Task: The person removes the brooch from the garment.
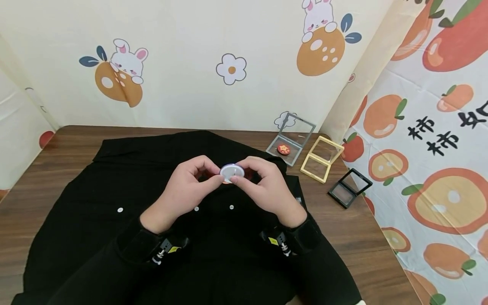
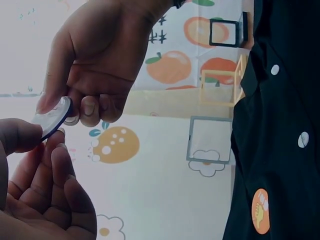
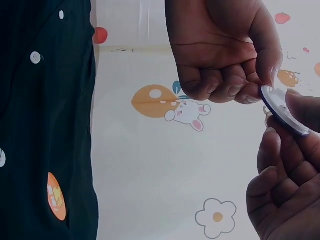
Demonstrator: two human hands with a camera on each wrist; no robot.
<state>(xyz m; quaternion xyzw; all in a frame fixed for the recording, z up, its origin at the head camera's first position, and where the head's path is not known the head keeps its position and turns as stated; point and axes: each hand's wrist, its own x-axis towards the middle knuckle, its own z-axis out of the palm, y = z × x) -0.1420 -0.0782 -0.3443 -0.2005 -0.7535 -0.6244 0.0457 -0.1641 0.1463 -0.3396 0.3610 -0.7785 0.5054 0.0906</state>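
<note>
Above the black shirt (image 1: 126, 169) I hold a round pin badge (image 1: 231, 171), its white back with the pin facing me and a blue edge. My left hand (image 1: 187, 188) pinches its left side between thumb and fingers. On the other side, my right hand (image 1: 264, 186) pinches it the same way. In the left wrist view the badge (image 2: 56, 116) is tilted between both hands. An orange round badge (image 2: 260, 211) with a yellow figure shows on the shirt there; the hands mostly hide that area in the head view.
White buttons (image 1: 120, 210) dot the shirt, which is spread on the wooden table (image 1: 324, 237). To the right stand a grey hinged case (image 1: 271, 145) holding a red badge (image 1: 284, 148), a yellow hinged case (image 1: 323, 162) and a black hinged case (image 1: 343, 183).
</note>
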